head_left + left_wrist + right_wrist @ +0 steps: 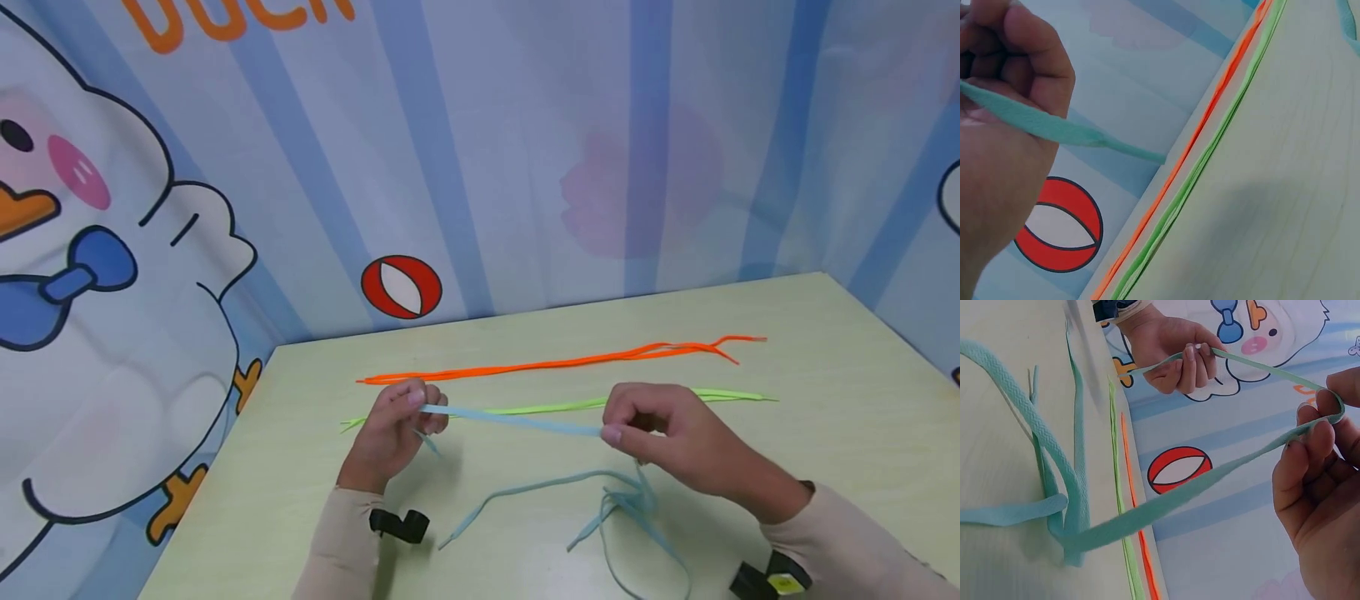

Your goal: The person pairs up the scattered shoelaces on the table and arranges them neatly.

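Observation:
A flat light-blue shoelace (517, 420) runs taut between the two hands, above the table. My left hand (396, 425) pinches it near one end, and the narrow tip dangles below the fingers. In the left wrist view that shoelace end (1041, 122) crosses the palm. My right hand (675, 433) pinches the lace between thumb and fingers; in the right wrist view the lace bends round the fingertips (1319, 428) and runs down to the table. Below the right hand lies a loose tangle of light-blue lace (633, 500), with one strand stretching left.
Behind the hands, orange shoelaces (540, 365) lie stretched across the pale wooden table (847, 367). Yellow-green shoelaces (738, 395) lie parallel in front of them, partly behind the hands. A printed cartoon backdrop (510, 167) stands along the table's far edge.

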### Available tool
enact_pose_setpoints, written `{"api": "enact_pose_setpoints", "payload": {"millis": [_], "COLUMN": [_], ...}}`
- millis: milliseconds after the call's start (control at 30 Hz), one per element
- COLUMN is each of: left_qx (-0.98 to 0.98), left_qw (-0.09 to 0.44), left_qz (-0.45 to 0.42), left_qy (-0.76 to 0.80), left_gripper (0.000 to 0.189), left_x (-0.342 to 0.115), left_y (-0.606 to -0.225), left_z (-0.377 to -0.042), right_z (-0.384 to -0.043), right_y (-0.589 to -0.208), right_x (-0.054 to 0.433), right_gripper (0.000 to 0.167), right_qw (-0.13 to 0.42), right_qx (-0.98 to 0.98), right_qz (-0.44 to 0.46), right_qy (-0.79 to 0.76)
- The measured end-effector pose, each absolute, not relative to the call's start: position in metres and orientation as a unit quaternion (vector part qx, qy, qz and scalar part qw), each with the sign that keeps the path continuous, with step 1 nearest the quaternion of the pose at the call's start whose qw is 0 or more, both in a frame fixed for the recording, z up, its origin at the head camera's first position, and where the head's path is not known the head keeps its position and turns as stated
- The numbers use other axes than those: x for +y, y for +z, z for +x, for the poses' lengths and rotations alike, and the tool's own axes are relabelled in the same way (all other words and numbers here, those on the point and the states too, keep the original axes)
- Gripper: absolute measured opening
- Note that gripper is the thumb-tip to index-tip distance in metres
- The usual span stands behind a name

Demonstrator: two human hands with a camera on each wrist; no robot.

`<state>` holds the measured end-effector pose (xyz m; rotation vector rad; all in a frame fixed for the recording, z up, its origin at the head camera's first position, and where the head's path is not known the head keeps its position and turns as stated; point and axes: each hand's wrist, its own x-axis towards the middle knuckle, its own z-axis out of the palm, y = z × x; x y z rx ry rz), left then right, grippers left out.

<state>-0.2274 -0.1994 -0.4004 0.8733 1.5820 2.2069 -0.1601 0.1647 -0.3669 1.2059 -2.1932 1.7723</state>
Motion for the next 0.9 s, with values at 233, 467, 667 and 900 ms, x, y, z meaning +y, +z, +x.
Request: {"api": "enact_pose_setpoints", "payload": {"millis": [233, 467, 667, 900], "left_qx": [0.544, 0.533, 0.513, 0.509], "left_qw": [0.138, 0.12, 0.107, 0.098], "left_qz": [0.293, 0.288, 0.282, 0.261], "left_qy": [0.774, 0.787, 0.804, 0.814], "left_gripper": [0.035, 0.039, 0.038, 0.036], "left_x": [-0.204, -0.208, -0.211, -0.214], "left_y": [-0.402, -0.403, -0.406, -0.407], "left_z": [-0.228, -0.23, -0.232, -0.232], "right_z": [-0.161, -0.16, -0.16, -0.161], "right_y": [-0.363, -0.356, -0.354, -0.353], "right_x": [0.171, 0.177, 0.18, 0.182], "right_gripper": [0.028, 0.028, 0.028, 0.031], "right_qw": [0.025, 0.027, 0.019, 0.014], "right_qx": [-0.724, -0.707, -0.698, -0.662], "right_qz": [0.368, 0.375, 0.376, 0.408], "right_qy": [0.582, 0.598, 0.609, 0.629]}}
